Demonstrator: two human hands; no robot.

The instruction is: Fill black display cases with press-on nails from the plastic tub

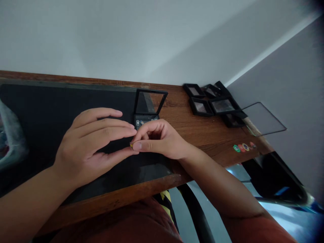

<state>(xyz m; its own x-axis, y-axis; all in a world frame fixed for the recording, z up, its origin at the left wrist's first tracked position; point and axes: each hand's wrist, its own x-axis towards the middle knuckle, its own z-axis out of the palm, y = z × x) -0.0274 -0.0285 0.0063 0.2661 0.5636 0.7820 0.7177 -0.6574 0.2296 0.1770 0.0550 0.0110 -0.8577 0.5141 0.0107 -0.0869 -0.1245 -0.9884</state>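
Note:
Between the thumb and index finger of my right hand is a small yellowish and dark piece, too small to make out well. My left hand is beside it, its fingers stretched towards the right hand and its thumb tip touching or very near the piece. Just behind the hands stands a black-framed case with its clear lid raised. Small shiny bits lie in its base, which my right hand partly hides.
Several black frames lie piled at the back right of the wooden table. Small round coloured stickers are near the right edge. A dark mat covers the left side, with a clear plastic bag at far left.

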